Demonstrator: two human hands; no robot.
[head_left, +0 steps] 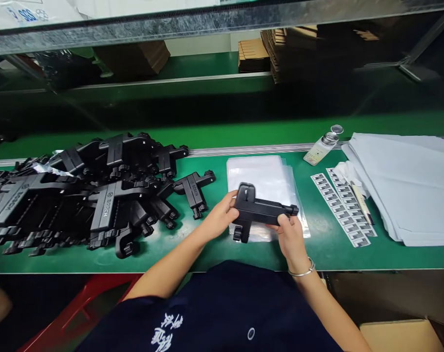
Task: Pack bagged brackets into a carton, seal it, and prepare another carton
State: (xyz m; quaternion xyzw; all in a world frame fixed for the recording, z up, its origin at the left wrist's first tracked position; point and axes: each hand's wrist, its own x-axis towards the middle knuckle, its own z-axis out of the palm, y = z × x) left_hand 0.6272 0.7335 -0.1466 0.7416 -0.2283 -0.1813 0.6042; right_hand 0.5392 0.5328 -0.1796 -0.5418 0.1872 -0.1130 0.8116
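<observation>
Both my hands hold one black plastic bracket (pixel 262 210) with a T-shaped body and small knobs at its ends. The fingers of my left hand (pixel 222 215) grip its left end, near the upright part with a slot. My right hand (pixel 290 234) pinches the lower edge near its right end. Beneath the bracket lies a stack of clear plastic bags (pixel 258 171) on the green bench. A similar bracket marked BOSCH (pixel 193 191) rests left of my hands, next to a large pile of black brackets (pixel 112 205).
Right of the bags are sheets of printed labels (pixel 339 210), a marker pen (pixel 360 201) and a small bottle with a metal cap (pixel 321 147). White sheets (pixel 409 190) are stacked at the far right. A metal shelf edge (pixel 207 23) crosses above; folded cardboard (pixel 253 55) sits behind.
</observation>
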